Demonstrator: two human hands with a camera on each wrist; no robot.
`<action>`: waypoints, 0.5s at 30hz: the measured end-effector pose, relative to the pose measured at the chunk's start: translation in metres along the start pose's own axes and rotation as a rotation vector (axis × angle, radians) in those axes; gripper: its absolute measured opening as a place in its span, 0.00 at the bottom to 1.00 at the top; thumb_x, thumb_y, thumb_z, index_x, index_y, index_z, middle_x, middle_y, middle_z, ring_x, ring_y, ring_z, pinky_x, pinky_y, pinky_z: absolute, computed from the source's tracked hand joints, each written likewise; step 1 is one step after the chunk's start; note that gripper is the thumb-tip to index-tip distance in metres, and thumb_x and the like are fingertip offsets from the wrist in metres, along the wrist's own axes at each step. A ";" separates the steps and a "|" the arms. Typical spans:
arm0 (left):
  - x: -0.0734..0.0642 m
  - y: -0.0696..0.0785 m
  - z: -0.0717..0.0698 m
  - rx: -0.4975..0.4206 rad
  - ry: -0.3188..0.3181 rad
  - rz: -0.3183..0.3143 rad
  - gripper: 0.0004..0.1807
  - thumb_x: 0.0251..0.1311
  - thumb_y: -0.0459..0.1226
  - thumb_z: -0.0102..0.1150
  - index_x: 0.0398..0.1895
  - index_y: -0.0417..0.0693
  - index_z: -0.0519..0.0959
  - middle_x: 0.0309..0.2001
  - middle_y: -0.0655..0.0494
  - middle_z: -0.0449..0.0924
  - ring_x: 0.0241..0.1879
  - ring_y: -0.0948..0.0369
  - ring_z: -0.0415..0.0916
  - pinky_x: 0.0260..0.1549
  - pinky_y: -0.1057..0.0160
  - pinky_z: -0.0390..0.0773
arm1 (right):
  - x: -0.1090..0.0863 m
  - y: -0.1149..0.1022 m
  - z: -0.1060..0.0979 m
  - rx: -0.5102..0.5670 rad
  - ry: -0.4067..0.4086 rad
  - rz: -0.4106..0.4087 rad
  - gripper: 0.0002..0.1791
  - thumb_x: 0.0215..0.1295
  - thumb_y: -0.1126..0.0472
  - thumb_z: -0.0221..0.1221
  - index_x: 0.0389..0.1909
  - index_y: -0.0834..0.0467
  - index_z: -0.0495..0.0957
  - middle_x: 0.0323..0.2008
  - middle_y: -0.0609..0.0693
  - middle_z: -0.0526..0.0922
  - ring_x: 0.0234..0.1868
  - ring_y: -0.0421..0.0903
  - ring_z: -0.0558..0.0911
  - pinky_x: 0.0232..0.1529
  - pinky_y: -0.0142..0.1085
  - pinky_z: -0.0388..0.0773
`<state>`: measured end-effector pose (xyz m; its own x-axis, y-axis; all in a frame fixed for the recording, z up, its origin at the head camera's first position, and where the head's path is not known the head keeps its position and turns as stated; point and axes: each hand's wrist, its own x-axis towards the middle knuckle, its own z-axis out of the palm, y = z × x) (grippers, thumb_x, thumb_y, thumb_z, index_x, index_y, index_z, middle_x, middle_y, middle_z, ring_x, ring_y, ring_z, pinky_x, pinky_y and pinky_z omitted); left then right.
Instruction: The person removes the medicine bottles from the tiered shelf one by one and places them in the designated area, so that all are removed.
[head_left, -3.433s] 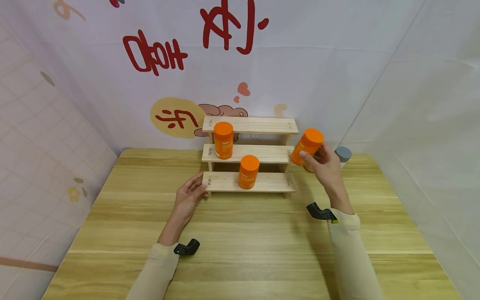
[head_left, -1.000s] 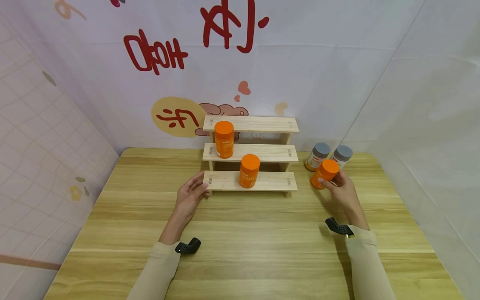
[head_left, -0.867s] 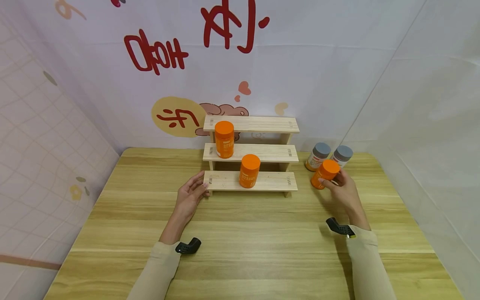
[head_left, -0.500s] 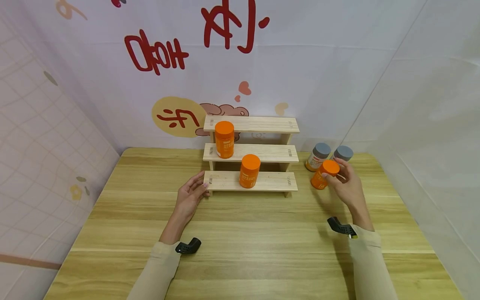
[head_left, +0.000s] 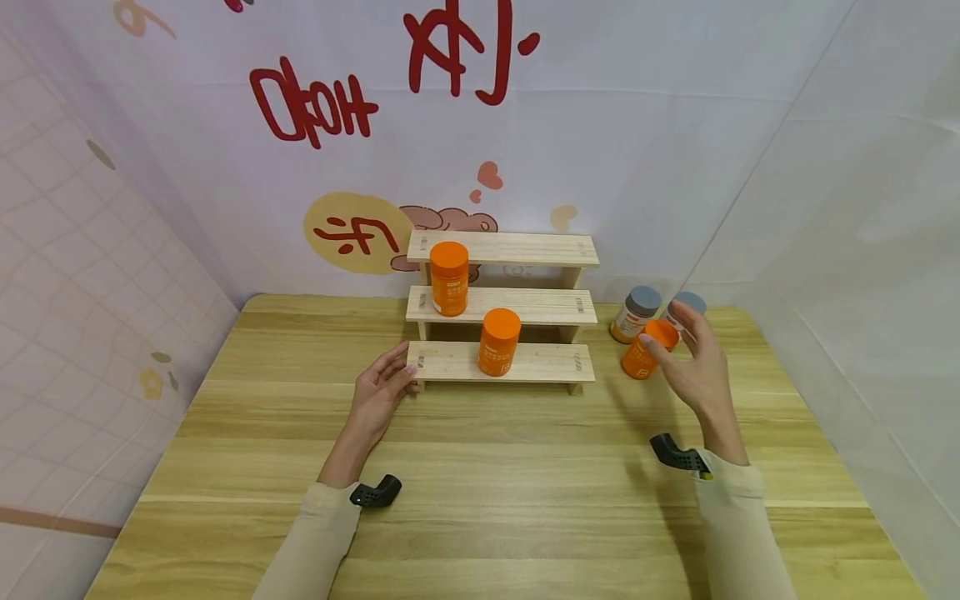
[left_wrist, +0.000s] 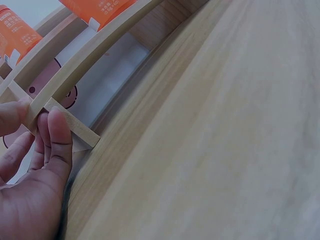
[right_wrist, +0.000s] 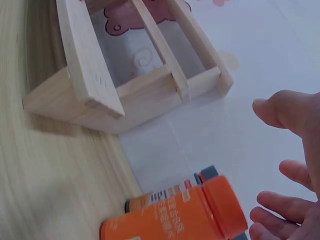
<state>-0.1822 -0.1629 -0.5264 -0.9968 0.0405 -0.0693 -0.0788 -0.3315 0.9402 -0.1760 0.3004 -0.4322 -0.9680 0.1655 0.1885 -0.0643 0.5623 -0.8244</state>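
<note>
The desk (head_left: 517, 508) spreads out beneath both my arms, and at its far side stands the three-tier wooden rack (head_left: 532, 307). My hands are well apart: my left hand (head_left: 379, 393) pinches the left end of the rack's bottom shelf, thumb against one side and fingers against the other, while my right hand (head_left: 701, 373) holds nothing, its thumb and fingers spread. Just beside that hand, past its fingertips, the nearest orange jar (head_left: 637, 361) stands upright on the desk, right of the rack; my right wrist view shows a gap between it and my fingers. The whole rack separates it from my left hand. The bottom-shelf orange jar (head_left: 497, 350) and the middle-shelf orange jar (head_left: 450, 287) stand between my hands, nearer my left. Behind the nearest jar are the left grey-capped jar (head_left: 631, 322) and, partly hidden by my fingers, the right grey-capped jar (head_left: 694, 299).
</note>
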 end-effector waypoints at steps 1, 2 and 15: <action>0.000 0.000 0.000 -0.001 0.000 -0.002 0.32 0.70 0.29 0.60 0.76 0.42 0.65 0.46 0.56 0.74 0.38 0.65 0.78 0.38 0.70 0.86 | 0.000 -0.003 0.001 0.001 -0.002 -0.003 0.45 0.68 0.46 0.67 0.81 0.49 0.56 0.79 0.57 0.60 0.79 0.60 0.59 0.81 0.56 0.56; 0.000 0.000 0.000 -0.003 0.000 -0.001 0.32 0.70 0.29 0.60 0.76 0.43 0.66 0.46 0.56 0.74 0.38 0.64 0.78 0.38 0.70 0.86 | -0.001 -0.005 0.001 0.000 -0.005 -0.003 0.45 0.68 0.46 0.67 0.81 0.48 0.56 0.79 0.57 0.59 0.79 0.61 0.59 0.81 0.56 0.56; 0.000 0.000 0.000 -0.002 0.001 0.007 0.31 0.70 0.28 0.60 0.75 0.44 0.68 0.46 0.55 0.74 0.38 0.64 0.78 0.38 0.69 0.87 | -0.001 -0.027 0.021 0.000 -0.066 -0.107 0.45 0.68 0.50 0.68 0.80 0.54 0.57 0.78 0.59 0.61 0.78 0.67 0.60 0.77 0.65 0.58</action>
<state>-0.1819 -0.1631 -0.5263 -0.9973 0.0370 -0.0634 -0.0721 -0.3338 0.9399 -0.1787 0.2682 -0.4207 -0.9695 0.0505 0.2400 -0.1686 0.5736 -0.8016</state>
